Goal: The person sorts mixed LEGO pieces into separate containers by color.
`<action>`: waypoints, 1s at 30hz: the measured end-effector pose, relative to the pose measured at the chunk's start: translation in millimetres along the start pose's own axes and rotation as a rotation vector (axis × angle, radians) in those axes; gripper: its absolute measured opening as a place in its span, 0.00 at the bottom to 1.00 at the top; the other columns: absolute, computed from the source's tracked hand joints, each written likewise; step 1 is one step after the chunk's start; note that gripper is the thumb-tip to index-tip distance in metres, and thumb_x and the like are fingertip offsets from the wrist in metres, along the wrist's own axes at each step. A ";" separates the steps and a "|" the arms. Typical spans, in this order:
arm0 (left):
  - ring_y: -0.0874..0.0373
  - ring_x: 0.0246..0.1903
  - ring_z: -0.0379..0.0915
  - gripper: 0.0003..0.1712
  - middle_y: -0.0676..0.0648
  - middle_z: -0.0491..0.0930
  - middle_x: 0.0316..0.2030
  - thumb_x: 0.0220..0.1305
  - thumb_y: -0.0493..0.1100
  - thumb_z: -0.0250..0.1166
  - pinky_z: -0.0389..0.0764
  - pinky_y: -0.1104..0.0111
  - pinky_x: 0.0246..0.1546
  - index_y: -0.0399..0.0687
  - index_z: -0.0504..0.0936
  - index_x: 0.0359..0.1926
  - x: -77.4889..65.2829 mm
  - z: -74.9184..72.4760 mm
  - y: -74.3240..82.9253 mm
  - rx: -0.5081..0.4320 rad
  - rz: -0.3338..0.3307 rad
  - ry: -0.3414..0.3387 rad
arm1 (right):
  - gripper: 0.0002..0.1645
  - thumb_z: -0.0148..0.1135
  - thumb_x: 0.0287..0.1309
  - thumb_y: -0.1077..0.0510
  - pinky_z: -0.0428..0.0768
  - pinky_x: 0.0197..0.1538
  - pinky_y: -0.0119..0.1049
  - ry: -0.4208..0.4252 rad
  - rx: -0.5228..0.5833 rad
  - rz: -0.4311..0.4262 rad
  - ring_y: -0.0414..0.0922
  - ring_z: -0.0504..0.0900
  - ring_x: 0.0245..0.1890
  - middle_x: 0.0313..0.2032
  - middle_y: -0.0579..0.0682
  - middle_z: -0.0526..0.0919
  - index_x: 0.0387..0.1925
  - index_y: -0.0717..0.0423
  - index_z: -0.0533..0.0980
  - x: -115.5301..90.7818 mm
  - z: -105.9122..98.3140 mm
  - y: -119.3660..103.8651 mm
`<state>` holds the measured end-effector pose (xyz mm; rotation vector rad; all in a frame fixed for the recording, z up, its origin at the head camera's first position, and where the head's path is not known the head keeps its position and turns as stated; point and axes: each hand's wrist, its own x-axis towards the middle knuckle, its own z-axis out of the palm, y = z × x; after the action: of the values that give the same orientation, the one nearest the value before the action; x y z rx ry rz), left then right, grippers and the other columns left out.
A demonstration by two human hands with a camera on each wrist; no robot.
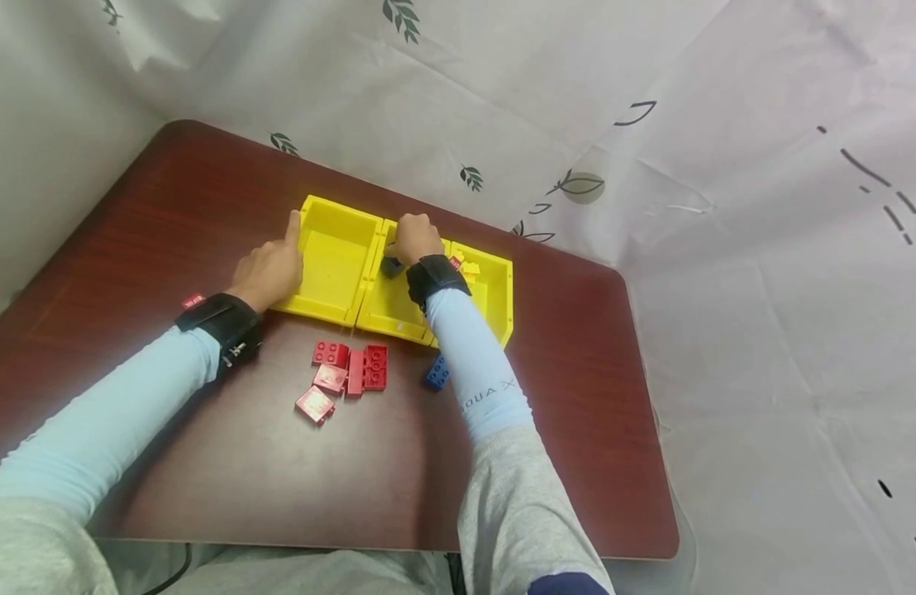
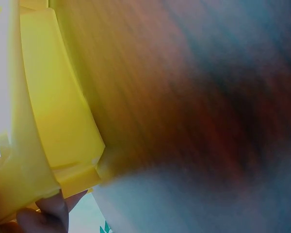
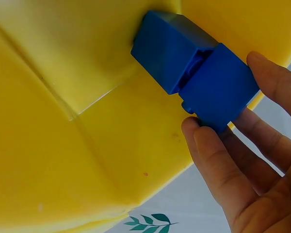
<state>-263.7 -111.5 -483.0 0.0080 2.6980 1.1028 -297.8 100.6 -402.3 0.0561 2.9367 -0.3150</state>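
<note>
A yellow box (image 1: pixel 331 318) lies unfolded on the table, its trays side by side. At its left edge is my left hand (image 1: pixel 268 273), index finger stretched along the outer wall; in the left wrist view, fingers (image 2: pixel 46 213) hold the box's corner. Reaching into the middle tray, my right hand (image 1: pixel 417 240) pinches a blue toy brick (image 3: pixel 222 87) between thumb and fingers. Against it sits a second blue brick (image 3: pixel 167 53), close to the tray's inner wall. The head view mostly hides both bricks behind the right hand.
Several red bricks (image 1: pixel 355 373) form a loose group in front of the box. Another blue brick (image 1: pixel 436 373) lies beside the right forearm. Yellow bricks (image 1: pixel 469 269) are in the right tray. A patterned curtain (image 1: pixel 503 107) hangs behind the brown table (image 1: pixel 577 413).
</note>
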 end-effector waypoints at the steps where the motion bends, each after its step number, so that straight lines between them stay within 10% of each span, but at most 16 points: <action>1: 0.46 0.25 0.70 0.49 0.39 0.72 0.32 0.67 0.73 0.14 0.71 0.59 0.32 0.47 0.55 0.71 -0.1 0.2 0.0 0.009 0.007 -0.002 | 0.19 0.69 0.58 0.50 0.83 0.45 0.34 -0.003 0.002 0.005 0.46 0.82 0.31 0.30 0.50 0.80 0.48 0.56 0.82 0.1 0.0 0.2; 6: 0.46 0.24 0.69 0.40 0.39 0.71 0.32 0.72 0.67 0.20 0.71 0.60 0.32 0.56 0.37 0.78 -0.6 1.1 -0.4 0.060 0.038 -0.012 | 0.19 0.68 0.59 0.50 0.83 0.44 0.35 -0.014 -0.011 0.015 0.46 0.82 0.32 0.30 0.50 0.80 0.48 0.56 0.82 0.9 0.9 1.5; 12: 0.46 0.24 0.69 0.43 0.39 0.71 0.31 0.71 0.68 0.19 0.70 0.59 0.32 0.49 0.49 0.75 -1.4 2.0 -0.3 0.047 0.026 -0.016 | 0.19 0.67 0.60 0.47 0.82 0.41 0.33 -0.004 -0.053 0.004 0.45 0.82 0.30 0.28 0.48 0.80 0.47 0.54 0.83 0.4 3.8 4.8; 17: 0.47 0.23 0.68 0.38 0.39 0.69 0.31 0.77 0.57 0.34 0.70 0.59 0.32 0.59 0.26 0.77 -3.0 2.4 -1.4 0.129 0.104 -0.026 | 0.19 0.66 0.60 0.44 0.80 0.37 0.34 0.002 -0.116 -0.022 0.45 0.81 0.30 0.29 0.48 0.79 0.45 0.53 0.81 -2.3 3.4 8.3; 30: 0.44 0.26 0.72 0.57 0.40 0.72 0.32 0.59 0.78 0.09 0.71 0.59 0.33 0.41 0.68 0.53 -2.1 -1.9 4.5 -0.032 -0.086 -0.028 | 0.32 0.63 0.61 0.38 0.81 0.51 0.42 0.053 -0.082 -0.134 0.48 0.80 0.50 0.57 0.50 0.81 0.61 0.50 0.75 -69.6 -51.6 20.8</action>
<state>-262.4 -109.8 -478.1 -0.0963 2.6292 1.1115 -237.7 130.7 -344.0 -0.1459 3.0088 -0.2152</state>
